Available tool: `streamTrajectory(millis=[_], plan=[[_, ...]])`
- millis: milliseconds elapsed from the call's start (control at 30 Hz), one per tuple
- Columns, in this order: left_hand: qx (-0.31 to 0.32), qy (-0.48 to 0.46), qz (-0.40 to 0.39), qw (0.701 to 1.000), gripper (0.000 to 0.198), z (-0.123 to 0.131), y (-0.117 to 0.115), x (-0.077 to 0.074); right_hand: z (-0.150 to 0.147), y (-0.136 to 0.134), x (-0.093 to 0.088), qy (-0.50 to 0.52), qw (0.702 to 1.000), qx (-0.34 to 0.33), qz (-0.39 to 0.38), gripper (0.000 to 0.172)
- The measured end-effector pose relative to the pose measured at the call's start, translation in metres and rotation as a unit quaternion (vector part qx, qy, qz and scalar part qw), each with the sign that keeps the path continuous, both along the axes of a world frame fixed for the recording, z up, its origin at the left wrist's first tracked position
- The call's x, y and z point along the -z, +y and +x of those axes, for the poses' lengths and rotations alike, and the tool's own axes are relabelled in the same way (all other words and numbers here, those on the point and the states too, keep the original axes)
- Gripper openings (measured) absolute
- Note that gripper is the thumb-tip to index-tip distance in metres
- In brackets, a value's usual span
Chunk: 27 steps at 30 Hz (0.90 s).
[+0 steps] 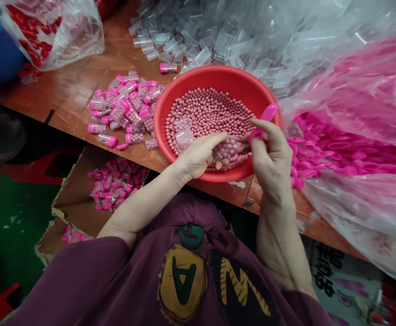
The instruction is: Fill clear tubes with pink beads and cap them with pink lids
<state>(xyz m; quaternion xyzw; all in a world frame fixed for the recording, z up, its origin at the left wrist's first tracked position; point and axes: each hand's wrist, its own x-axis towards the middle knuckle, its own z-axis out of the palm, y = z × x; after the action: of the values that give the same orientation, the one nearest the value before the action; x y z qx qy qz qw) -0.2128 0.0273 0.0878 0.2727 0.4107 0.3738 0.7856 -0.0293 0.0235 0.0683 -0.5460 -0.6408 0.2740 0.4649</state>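
The right hand [272, 154] has its fingers [265, 127] clamped on a light, stiff pink cap [269, 112] by its edge above the red basin [218, 77], while the left hand [198, 156], fingers together, rests among slippery pink beads [208, 113].

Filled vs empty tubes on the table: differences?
The filled tubes hold pink beads; the empty tubes hold none. The filled have pink caps; the empty are uncapped. The filled sit in a smaller pile than the empty. Both are clear plastic and the same shape.
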Motion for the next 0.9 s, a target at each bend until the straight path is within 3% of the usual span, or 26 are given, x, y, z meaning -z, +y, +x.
streamTrajectory(millis=[133,300,667,800,900], plan=[[0.012,0.015,-0.021,1.000,0.037,0.001,0.000,-0.003,0.005,0.004,-0.006,0.000,0.999,-0.025,-0.021,0.026],[0.016,0.067,0.003,0.998,0.054,0.001,0.001,0.002,0.015,0.008,-0.014,-0.029,0.992,-0.118,-0.037,0.015],[0.039,0.107,-0.010,0.993,0.075,-0.001,0.001,-0.004,0.023,0.014,-0.017,-0.099,0.971,-0.216,-0.012,0.015],[0.021,0.073,0.001,0.997,0.074,-0.002,0.003,0.000,0.025,0.016,-0.010,-0.084,0.984,-0.155,-0.014,0.017],[-0.010,0.031,-0.011,0.999,0.052,-0.003,0.006,0.000,0.024,0.017,-0.006,-0.092,0.992,-0.080,0.019,0.023]])
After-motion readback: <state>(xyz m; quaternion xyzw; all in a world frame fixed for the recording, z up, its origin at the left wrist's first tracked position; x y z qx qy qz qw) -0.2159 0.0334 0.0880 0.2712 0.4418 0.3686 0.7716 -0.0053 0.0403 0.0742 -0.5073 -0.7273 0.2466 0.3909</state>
